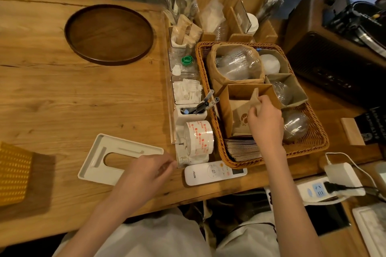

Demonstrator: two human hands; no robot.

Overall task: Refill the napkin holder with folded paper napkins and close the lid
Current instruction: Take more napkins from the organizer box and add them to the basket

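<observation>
A white lid [98, 158] with an oval slot lies upside down on the wooden table at the lower left. My left hand [146, 173] hovers over its right end, fingers loosely curled, holding nothing. Inside the wicker basket [313, 144] stands a brown cardboard box [227, 106] of brown folded napkins [240, 112]. My right hand [265, 119] reaches into that box and pinches the upturned edge of a napkin. A stack of brown folded paper [242, 149] lies at the basket's front. I cannot pick out the napkin holder's body.
A round wooden tray [108, 34] sits at the far left. Between lid and basket stand a tape dispenser [196, 140], a pen cup [188, 112] and clear organisers. A white remote [215, 172] lies at the table's front edge. A power strip [317, 191] is at right.
</observation>
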